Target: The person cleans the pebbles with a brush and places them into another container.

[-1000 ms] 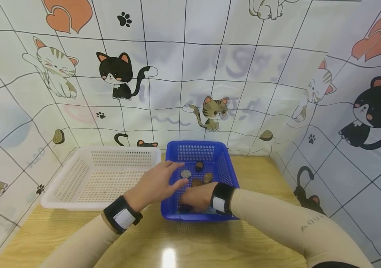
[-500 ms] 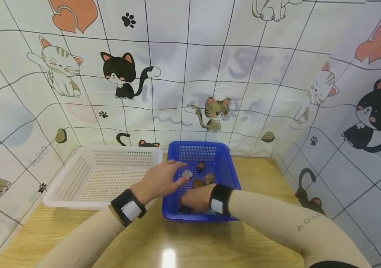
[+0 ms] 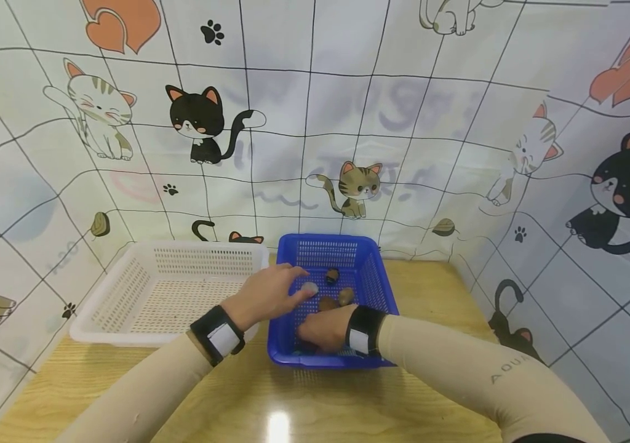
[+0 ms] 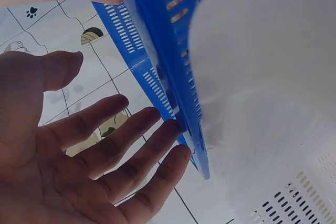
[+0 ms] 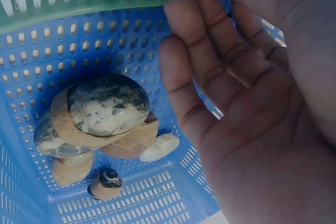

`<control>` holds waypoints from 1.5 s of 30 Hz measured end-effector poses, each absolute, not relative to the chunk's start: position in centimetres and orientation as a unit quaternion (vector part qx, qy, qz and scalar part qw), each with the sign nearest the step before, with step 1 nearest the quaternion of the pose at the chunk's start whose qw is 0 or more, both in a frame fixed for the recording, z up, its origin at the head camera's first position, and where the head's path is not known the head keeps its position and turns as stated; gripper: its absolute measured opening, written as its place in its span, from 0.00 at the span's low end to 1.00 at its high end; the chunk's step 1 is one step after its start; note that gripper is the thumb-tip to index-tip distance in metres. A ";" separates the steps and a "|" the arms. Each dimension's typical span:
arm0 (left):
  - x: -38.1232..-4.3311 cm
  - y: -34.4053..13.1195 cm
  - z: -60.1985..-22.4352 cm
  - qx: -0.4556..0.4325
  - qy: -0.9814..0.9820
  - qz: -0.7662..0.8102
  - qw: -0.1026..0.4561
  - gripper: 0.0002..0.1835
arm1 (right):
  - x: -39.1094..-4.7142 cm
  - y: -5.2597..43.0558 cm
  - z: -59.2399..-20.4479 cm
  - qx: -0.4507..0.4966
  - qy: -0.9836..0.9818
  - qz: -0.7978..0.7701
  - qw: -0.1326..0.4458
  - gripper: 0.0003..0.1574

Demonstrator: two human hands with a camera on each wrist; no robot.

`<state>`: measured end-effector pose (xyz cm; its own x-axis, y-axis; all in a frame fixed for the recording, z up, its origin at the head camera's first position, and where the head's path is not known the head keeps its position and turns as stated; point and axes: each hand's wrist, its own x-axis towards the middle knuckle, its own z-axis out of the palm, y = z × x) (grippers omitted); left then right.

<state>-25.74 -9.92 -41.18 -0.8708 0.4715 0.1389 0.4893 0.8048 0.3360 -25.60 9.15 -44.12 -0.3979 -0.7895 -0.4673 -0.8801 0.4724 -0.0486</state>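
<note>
My right hand (image 3: 326, 329) reaches down into the near left part of a blue plastic basket (image 3: 331, 362). In the right wrist view its thumb and fingers hold the end of a green brush (image 5: 105, 13) with white bristles. Beyond the fingers, several stones lie on the basket floor: a large dark-and-white mottled stone (image 5: 110, 106), a pale pebble (image 5: 159, 147) and a small dark-and-tan one (image 5: 105, 183). My left hand (image 3: 267, 295) hovers at the basket's left rim, fingers spread and holding nothing; in the left wrist view its fingertips (image 4: 173, 127) are close to the blue wall.
A white plastic basket (image 3: 110, 337) stands just left of the blue one. Both sit on a wooden table (image 3: 315, 400) against a cloth (image 3: 304, 104) with cat prints, which also hangs along the left and right sides.
The view has shifted slightly. My left hand and wrist have moved a little to the right; my right hand stays in the same part of the blue basket.
</note>
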 end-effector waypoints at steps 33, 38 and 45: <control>-27.7 -9.4 -40.5 -0.251 -0.953 -0.167 0.010 0.22 | -25.0 14.3 -37.1 -0.433 0.883 -0.044 0.175 0.10; -28.1 -9.2 -40.3 -0.254 -0.953 -0.166 0.008 0.23 | -24.2 15.5 -36.0 -0.423 0.889 -0.072 0.160 0.14; -28.2 -8.5 -39.9 -0.259 -0.951 -0.168 0.003 0.23 | -22.9 17.4 -34.8 -0.382 0.911 -0.079 0.133 0.12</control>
<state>-28.22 -8.50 -39.94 -0.8658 0.4916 0.0928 0.4937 0.8096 0.3175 -22.93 17.44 -34.82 -0.6728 -0.7168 -0.1833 -0.6748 0.6961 -0.2450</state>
